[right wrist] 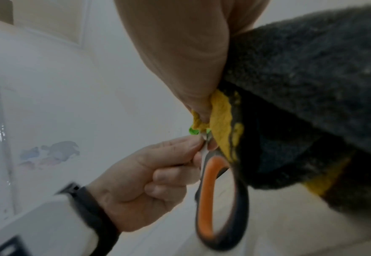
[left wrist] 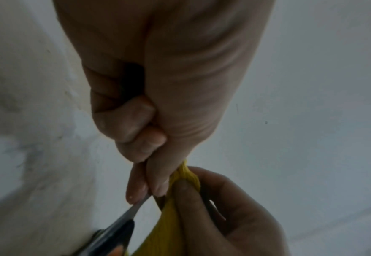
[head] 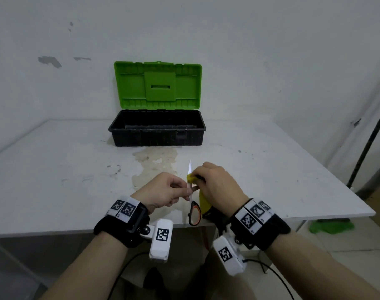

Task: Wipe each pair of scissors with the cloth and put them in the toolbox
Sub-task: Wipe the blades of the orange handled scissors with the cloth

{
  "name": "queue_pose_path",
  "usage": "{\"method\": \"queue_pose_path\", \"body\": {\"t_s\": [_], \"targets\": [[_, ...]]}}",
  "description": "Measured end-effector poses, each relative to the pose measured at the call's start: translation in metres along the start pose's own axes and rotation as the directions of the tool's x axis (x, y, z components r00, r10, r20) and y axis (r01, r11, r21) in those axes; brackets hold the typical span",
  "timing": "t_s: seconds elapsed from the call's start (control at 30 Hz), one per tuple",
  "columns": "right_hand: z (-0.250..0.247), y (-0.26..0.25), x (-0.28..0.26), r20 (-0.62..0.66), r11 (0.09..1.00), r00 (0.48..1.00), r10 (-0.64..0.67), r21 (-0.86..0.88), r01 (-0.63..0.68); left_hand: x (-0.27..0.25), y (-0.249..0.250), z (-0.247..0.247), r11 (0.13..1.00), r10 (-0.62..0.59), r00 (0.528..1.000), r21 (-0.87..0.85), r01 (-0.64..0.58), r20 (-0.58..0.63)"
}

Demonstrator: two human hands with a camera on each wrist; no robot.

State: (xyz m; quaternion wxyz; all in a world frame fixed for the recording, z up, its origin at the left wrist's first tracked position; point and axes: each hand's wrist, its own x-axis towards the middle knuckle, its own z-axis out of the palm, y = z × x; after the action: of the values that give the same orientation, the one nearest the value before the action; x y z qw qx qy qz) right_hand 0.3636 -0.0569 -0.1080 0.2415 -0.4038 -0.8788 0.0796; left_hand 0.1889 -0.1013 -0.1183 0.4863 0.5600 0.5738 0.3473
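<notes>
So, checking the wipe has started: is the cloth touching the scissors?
Touching. The right wrist view shows the yellow cloth pressed against the scissors just above the orange handle.

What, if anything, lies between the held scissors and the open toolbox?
Nothing visible does. The scissors, pinched by the left hand while the right hand holds the cloth on them, face bare stained table up to the toolbox, whose lid stands open.
</notes>
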Motion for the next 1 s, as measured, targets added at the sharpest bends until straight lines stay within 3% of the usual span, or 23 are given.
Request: {"method": "queue_pose_path", "body": {"t_s": [0.13,0.2,0.53,0.6,0.7,0.77,1.0], "targets": [[-0.007,0.002,0.020,-0.108,0.991,0.985,0.134,0.019,-0.132,-0.002,-0.001,0.004,1.000,0.002,1.000,-0.003,-0.002,0.023],[-0.010,-0.002,0.020,-0.139,0.992,0.982,0.128,0.036,-0.124,-0.002,-0.001,0.003,1.000,-0.004,1.000,-0.010,0.004,0.011],[-0.002,-0.011,-0.008,0.106,0.998,0.993,-0.046,-0.041,0.051,-0.001,-0.003,-0.007,1.000,0.020,0.999,0.014,-0.020,-0.033],[-0.010,-0.009,-0.006,0.095,0.998,0.995,-0.040,-0.040,0.044,-0.003,-0.002,-0.005,1.000,0.012,1.000,0.012,-0.012,-0.006],[-0.023,-0.008,-0.001,-0.002,0.999,1.000,-0.014,-0.036,0.014,-0.004,0.001,-0.003,1.000,0.000,0.999,-0.004,-0.001,-0.051],[-0.026,-0.010,-0.001,0.000,0.998,1.000,-0.021,-0.064,0.021,-0.002,0.003,-0.004,0.999,-0.013,0.997,-0.047,0.009,-0.079],[-0.008,-0.019,-0.012,0.216,0.978,0.973,-0.083,-0.168,0.121,0.002,0.004,-0.006,0.995,-0.016,0.990,-0.103,0.002,-0.141]]}}
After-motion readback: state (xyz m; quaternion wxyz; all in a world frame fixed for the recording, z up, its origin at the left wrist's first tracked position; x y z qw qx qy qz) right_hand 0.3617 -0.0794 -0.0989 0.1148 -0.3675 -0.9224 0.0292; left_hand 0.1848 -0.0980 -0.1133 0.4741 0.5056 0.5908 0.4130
